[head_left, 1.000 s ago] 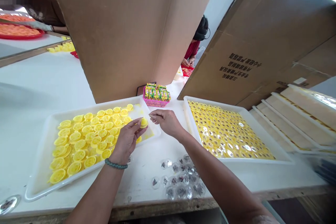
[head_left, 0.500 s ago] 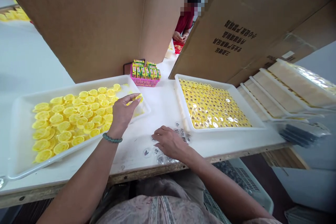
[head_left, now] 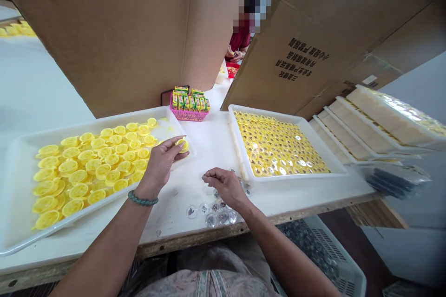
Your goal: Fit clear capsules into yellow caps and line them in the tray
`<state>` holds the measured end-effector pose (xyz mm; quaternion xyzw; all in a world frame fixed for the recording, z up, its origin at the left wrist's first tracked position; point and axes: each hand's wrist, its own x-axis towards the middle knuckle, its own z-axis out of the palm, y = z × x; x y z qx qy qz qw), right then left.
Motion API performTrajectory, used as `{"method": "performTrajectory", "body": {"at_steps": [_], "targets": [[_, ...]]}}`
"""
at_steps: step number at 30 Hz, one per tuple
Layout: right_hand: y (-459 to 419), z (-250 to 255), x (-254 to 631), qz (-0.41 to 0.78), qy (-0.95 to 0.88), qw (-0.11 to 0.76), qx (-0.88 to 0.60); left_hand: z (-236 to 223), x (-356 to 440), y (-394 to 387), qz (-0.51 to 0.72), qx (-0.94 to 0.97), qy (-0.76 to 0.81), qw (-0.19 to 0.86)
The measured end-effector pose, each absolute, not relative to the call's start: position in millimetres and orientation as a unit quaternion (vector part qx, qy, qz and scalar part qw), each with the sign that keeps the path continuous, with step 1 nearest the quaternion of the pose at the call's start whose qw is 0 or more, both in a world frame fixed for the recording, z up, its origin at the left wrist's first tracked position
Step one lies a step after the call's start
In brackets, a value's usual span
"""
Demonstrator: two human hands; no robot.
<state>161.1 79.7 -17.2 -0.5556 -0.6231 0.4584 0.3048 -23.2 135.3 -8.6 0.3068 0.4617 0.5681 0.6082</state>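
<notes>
My left hand (head_left: 163, 160), with a bead bracelet at its wrist, pinches a small round yellow plastic cup (head_left: 182, 145) over the right end of the left white tray (head_left: 139, 114). Many like cups lie in that tray. My right hand (head_left: 226, 187) is closed in a pinch just above the clear round discs (head_left: 211, 220) near the table's front edge. Whatever is between its fingertips is too small to make out. Some discs carry small dark pictures, and a few are hidden under this hand.
Another white tray (head_left: 240, 160) on the right holds rows of yellow cups with shiny tops. Behind stand cardboard sheets (head_left: 139, 32) and a pink basket (head_left: 188, 115) of small boxes. Stacked trays (head_left: 383, 123) lean at right; a crate (head_left: 343, 260) sits below. A person works beyond the cardboard.
My right hand went from beside the yellow cup down to the discs, then lifted slightly with its fingers pinched. My left hand keeps hold of the cup. The view has tilted down.
</notes>
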Motion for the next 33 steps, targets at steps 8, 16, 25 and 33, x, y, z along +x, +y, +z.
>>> {"method": "performTrajectory", "body": {"at_steps": [8,16,25,33], "targets": [[91,-6,153,0.613,-0.445,0.469,-0.455,-13,-26,128,0.546,0.296,0.436,0.651],[99,-4,152,0.625,-0.403,0.496,-0.448,-7,-23,120,0.516,0.329,0.439,0.658],[106,-2,155,0.611,-0.434,0.518,-0.413,-8,-11,113,0.476,0.344,0.439,0.680],[105,-3,153,0.631,-0.420,0.529,-0.381,-5,-7,111,0.467,0.351,0.437,0.684]]}}
